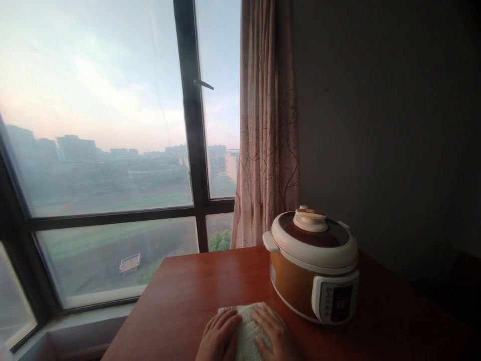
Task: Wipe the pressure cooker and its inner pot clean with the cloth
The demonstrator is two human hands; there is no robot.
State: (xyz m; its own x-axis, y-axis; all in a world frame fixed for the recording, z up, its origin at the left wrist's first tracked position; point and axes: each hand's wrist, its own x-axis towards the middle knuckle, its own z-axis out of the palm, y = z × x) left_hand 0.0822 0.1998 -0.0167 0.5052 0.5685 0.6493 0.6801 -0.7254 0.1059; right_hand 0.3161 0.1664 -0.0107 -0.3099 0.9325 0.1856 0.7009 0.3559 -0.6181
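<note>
A folded, pale, fluffy cloth lies on the reddish-brown table at the bottom middle of the head view. My left hand rests over its left side, fingers stretched out close together and their tips on the fabric. From the other side my right hand lies on the cloth's right part with its fingers spread. Neither hand visibly pinches the fabric. The cloth's near end runs out of the picture. Just beyond my right hand stands an electric pressure cooker, upright with its lid on, apart from both hands.
Left of the table is a large window in a dark frame with a handle. A patterned curtain hangs behind the table's far edge. The dark wall rises behind the cooker. The table's left edge borders the window ledge.
</note>
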